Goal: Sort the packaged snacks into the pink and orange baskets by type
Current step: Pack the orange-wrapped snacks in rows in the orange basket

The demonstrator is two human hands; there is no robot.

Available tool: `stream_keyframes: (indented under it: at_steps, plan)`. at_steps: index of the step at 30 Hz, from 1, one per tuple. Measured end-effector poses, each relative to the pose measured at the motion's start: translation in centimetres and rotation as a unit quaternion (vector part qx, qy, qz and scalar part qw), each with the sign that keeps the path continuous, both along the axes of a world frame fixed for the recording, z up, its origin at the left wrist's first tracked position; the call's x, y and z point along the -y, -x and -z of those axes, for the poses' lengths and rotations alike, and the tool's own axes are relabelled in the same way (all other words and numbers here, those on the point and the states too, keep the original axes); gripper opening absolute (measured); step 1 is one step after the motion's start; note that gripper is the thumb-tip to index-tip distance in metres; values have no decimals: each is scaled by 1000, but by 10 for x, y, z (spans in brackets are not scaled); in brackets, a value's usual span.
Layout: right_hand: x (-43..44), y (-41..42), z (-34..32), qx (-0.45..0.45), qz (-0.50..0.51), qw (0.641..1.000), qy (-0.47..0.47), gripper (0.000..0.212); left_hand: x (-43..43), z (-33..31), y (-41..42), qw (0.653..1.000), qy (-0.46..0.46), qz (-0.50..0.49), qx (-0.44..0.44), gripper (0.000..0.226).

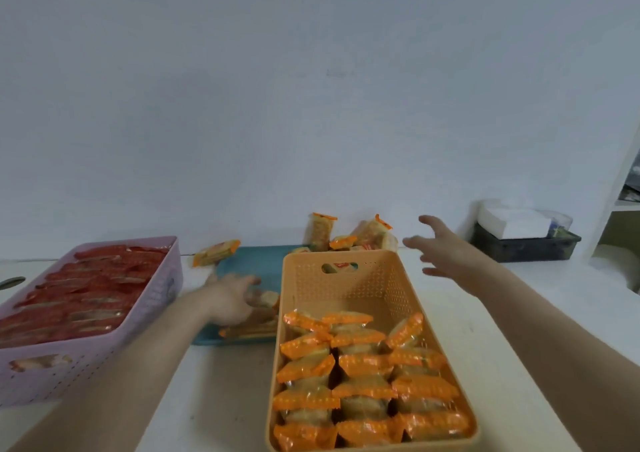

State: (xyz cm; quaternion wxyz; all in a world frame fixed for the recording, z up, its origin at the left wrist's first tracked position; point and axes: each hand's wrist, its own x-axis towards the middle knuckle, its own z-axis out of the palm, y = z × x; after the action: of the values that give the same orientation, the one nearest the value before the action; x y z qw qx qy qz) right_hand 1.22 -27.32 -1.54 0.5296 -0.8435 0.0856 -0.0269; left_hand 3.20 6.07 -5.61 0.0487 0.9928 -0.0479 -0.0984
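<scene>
- Head view: my left hand (231, 300) lies low over the teal tray (254, 261), on a few orange-trimmed packets (251, 327) at the tray's near end. Blur hides my fingers there, so I cannot tell whether they grip a packet or only rest on it.
- My right hand (446, 254) is in the air beyond the orange basket's far right corner, its fingers spread apart and holding nothing.
- The orange basket (346, 287) stands toward the near edge of the surface. Its near half is packed with rows of orange packets (363, 382) and its far half is bare.
- The pink basket (162, 299) sits at the left side of the surface, full of red packets (90, 295).
- Loose orange packets (346, 240) lean at the far edge of the surface against the wall, just behind the orange basket.
- A single packet (216, 252) lies at the tray's far left corner.
- A dark bin (526, 249) holding white paper stands at the far right of the surface.
</scene>
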Motion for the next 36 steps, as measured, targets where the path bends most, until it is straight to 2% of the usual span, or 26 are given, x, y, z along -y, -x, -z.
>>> stream_keyframes:
  at_steps: [2, 5, 9, 11, 13, 14, 15, 17, 19, 21, 23, 25, 27, 31, 32, 35, 36]
  plan:
    - [0, -31, 15, -29, -15, 999, 0, 83, 7, 11, -22, 1000, 20, 11, -21, 70]
    - [-10, -64, 24, -56, -35, 997, 46, 108, 10, 18, -46, 998, 54, 21, 10, 67]
    - [-17, -108, 39, -60, -45, 990, 117, 123, 16, 23, -71, 990, 86, 28, 105, 66]
    - [-23, -123, 43, -56, -69, 992, 88, 116, 23, 23, -91, 995, 30, -20, 94, 71]
    - [-28, -129, 43, -37, -103, 991, 73, 94, 35, 20, -105, 998, 0, -63, 16, 78]
    - [-29, -133, 44, -26, -114, 990, 77, 81, 41, 21, -113, 997, 32, -62, -16, 82]
    - [-31, -132, 42, -18, -129, 987, 93, 70, 48, 21, -119, 993, 101, -50, -32, 84]
    - [-35, -129, 40, -10, -173, 975, 136, 61, 61, 19, -126, 957, 286, -1, -52, 94]
    - [-39, -129, 41, -21, -195, 966, 171, 71, 72, 13, -126, 921, 380, 35, -80, 108]
    - [-42, -128, 39, -12, -175, 967, 183, 86, 78, 14, -132, 921, 382, 38, -63, 115]
    - [-39, -133, 39, -24, -125, 974, 189, 107, 79, 20, -141, 915, 400, -5, -52, 113]
    - [-37, -140, 41, -41, -133, 972, 188, 114, 79, 24, -145, 898, 435, -33, -66, 117]
    - [-38, -144, 40, -56, -206, 964, 156, 101, 80, 23, -148, 892, 444, -12, -82, 117]
    - [-50, -141, 34, -41, -284, 958, 28, 14, 84, 12, -142, 876, 474, 37, -85, 90]
    - [-50, -143, 35, -23, -284, 959, -2, 10, 84, 10, -141, 863, 497, 41, -80, 84]
    - [-49, -142, 32, 1, -268, 959, -97, 40, 84, -4, -136, 832, 550, 66, -47, 82]
    - [-49, -143, 27, 7, -267, 956, -125, 44, 85, -12, -135, 827, 556, 80, -20, 82]
